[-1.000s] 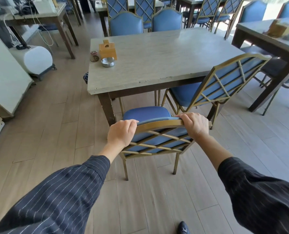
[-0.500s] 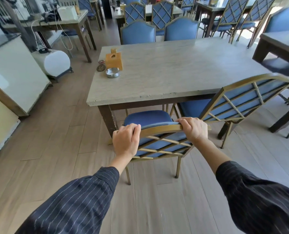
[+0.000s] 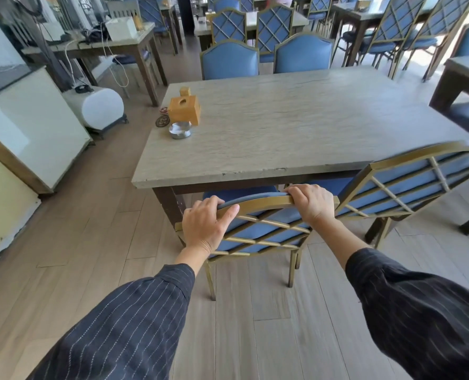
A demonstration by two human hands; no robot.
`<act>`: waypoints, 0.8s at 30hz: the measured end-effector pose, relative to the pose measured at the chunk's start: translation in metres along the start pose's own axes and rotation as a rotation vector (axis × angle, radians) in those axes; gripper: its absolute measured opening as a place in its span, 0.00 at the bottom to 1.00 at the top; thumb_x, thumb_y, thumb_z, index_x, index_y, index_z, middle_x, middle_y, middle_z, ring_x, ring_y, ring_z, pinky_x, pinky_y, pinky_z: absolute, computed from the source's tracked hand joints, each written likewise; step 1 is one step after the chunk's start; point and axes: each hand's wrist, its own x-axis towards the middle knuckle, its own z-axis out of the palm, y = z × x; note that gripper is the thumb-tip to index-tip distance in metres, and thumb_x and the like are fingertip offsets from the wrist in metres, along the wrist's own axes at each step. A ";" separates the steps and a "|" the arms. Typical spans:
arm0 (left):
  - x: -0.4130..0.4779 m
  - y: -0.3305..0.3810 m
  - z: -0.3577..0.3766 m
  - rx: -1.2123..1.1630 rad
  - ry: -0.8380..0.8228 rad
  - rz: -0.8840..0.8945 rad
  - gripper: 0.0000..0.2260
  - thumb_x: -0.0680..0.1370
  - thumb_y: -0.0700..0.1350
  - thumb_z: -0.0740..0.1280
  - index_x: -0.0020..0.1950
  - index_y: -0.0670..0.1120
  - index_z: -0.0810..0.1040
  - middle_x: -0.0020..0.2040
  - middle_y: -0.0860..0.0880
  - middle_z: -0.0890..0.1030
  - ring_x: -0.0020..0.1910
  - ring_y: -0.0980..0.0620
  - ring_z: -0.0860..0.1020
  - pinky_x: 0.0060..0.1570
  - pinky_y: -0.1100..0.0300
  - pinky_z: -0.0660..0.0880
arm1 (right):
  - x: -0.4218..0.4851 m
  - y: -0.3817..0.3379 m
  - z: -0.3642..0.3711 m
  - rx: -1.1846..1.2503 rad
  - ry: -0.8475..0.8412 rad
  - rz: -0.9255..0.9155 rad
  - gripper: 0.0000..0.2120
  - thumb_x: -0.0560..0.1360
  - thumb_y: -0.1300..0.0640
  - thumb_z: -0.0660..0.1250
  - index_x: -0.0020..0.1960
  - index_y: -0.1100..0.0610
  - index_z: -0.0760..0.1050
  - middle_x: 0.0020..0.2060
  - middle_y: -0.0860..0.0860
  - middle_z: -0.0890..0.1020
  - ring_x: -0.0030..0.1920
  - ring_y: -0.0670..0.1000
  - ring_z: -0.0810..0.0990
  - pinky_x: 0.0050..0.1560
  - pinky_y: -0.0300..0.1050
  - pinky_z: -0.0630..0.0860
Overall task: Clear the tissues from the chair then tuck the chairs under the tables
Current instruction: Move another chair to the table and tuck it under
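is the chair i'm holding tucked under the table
Nearly in: the chair has most of its seat hidden under the table edge. Left hand and right hand grip its back.

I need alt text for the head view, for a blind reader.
The left hand and right hand hold the top rail of a blue chair, its seat partly under a grey table. A second chair stands askew beside it; a box and ashtray sit on the table.

No text can be read; the round dark disc at ten o'clock on the table bears only blurred marks.
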 end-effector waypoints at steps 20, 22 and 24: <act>0.090 -0.057 0.015 0.029 0.044 0.113 0.31 0.73 0.70 0.44 0.41 0.49 0.77 0.38 0.51 0.82 0.39 0.47 0.77 0.34 0.59 0.63 | 0.061 -0.040 0.025 0.148 0.014 0.145 0.18 0.78 0.55 0.52 0.41 0.64 0.76 0.35 0.58 0.79 0.39 0.59 0.75 0.42 0.48 0.63; 0.096 -0.064 0.015 0.020 0.046 0.126 0.33 0.73 0.71 0.42 0.41 0.50 0.77 0.37 0.51 0.82 0.38 0.48 0.77 0.33 0.59 0.64 | 0.064 -0.043 0.028 0.133 0.030 0.135 0.19 0.76 0.54 0.50 0.42 0.62 0.77 0.36 0.56 0.80 0.39 0.57 0.75 0.45 0.48 0.62; 0.101 -0.069 0.015 0.009 0.048 0.135 0.33 0.73 0.71 0.41 0.41 0.50 0.77 0.37 0.51 0.81 0.38 0.48 0.77 0.33 0.59 0.65 | 0.068 -0.047 0.032 0.101 0.044 0.127 0.22 0.74 0.52 0.47 0.44 0.60 0.78 0.37 0.55 0.81 0.40 0.56 0.75 0.46 0.48 0.61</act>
